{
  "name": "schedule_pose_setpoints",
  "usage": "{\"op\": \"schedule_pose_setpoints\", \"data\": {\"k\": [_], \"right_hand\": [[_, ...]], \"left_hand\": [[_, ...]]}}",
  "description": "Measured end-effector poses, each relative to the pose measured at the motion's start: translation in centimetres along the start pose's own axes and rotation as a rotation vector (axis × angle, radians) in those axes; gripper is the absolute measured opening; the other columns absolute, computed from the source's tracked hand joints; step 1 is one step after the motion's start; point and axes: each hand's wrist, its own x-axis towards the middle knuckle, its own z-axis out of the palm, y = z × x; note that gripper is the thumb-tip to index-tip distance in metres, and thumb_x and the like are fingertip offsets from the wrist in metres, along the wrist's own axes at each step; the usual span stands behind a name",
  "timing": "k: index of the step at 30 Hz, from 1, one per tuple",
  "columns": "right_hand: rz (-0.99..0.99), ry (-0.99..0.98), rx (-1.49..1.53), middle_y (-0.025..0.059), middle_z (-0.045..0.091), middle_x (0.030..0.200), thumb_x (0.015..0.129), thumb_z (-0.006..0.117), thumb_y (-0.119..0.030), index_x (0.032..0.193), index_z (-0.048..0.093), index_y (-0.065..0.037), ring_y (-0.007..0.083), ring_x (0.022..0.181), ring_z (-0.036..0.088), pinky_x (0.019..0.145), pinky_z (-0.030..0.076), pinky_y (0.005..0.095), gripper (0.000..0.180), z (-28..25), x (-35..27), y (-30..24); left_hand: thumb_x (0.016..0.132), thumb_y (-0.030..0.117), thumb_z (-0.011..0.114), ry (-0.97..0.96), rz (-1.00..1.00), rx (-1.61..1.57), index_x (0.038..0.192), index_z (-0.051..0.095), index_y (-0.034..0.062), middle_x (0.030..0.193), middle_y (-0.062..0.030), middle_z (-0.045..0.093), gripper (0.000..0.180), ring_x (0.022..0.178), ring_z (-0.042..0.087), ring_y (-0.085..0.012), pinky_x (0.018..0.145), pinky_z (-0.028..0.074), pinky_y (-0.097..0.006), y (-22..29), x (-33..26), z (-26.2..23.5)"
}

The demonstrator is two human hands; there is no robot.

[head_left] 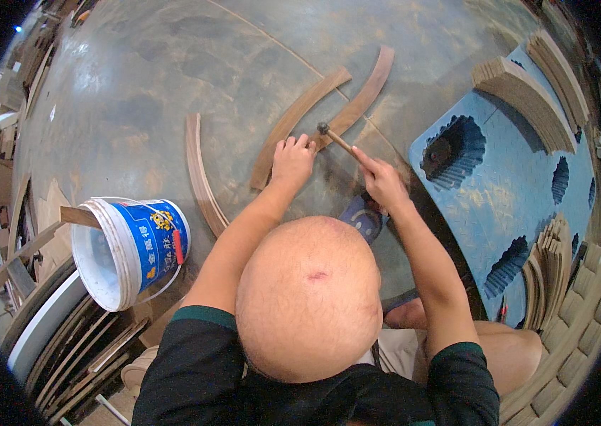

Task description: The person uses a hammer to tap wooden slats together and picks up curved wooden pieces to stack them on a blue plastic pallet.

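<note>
My right hand [386, 184] is closed round the wooden handle of a hammer [339, 138]. The dark hammer head lies over the near end of a curved wooden strip [371, 82]. Beside it, my left hand [293, 163] grips a second curved wooden strip [315, 92], its fingers bent close to where the two strips meet. Anything small between those fingertips is too hard to make out. Both strips lie low over the grey floor. Further left, a third curved strip [197, 160] rests apart from them.
At the left, a white and blue bucket [130, 248] lies tilted near stacked wood strips [66, 355]. A blue plastic pallet with dark holes [457, 206] stands at the right, bearing curved wood bundles [528, 99]. A sandalled foot [364, 216] is by my right hand.
</note>
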Motion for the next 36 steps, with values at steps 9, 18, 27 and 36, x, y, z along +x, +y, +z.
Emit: {"op": "schedule_pose_setpoints", "data": {"k": [9,18,27,36], "right_hand": [[-0.006,0.032,0.021,0.0225,0.072,0.101,0.111,0.069,-0.009,0.165,0.065,-0.029,0.0447,0.094,0.072,0.085,0.058,0.0482,0.057,-0.3,-0.1,0.0],[0.019,0.019,0.074,0.0258,0.073,0.106,0.11,0.066,-0.008,0.165,0.065,-0.03,0.0479,0.101,0.073,0.09,0.059,0.0524,0.059,-0.4,-0.1,-0.8],[-0.006,0.041,0.081,0.0235,0.074,0.102,0.109,0.07,-0.005,0.163,0.068,-0.027,0.0438,0.093,0.073,0.086,0.058,0.048,0.058,-0.1,-0.3,-0.3],[-0.022,0.081,0.127,0.0221,0.072,0.098,0.109,0.072,-0.006,0.161,0.069,-0.025,0.0409,0.087,0.071,0.084,0.058,0.0461,0.055,0.0,-0.3,-1.2]], "left_hand": [[0.108,0.031,0.073,0.023,-0.007,-0.02,0.124,0.084,0.0143,0.125,-0.0043,0.073,0.026,0.113,0.07,-0.0308,0.098,0.055,-0.048,0.1,0.1,0.3],[0.109,0.03,0.072,-0.026,-0.023,-0.039,0.127,0.083,0.0152,0.126,-0.0054,0.071,0.026,0.115,0.069,-0.0316,0.099,0.054,-0.049,-0.1,0.1,0.1],[0.11,0.03,0.071,0.011,-0.01,-0.045,0.125,0.084,0.0148,0.125,-0.0061,0.071,0.025,0.114,0.069,-0.0317,0.098,0.054,-0.05,0.1,0.1,-0.2],[0.108,0.031,0.073,0.027,-0.007,-0.035,0.127,0.083,0.0146,0.125,-0.0048,0.071,0.027,0.115,0.069,-0.0306,0.098,0.054,-0.05,-0.1,-0.3,0.2]]}}
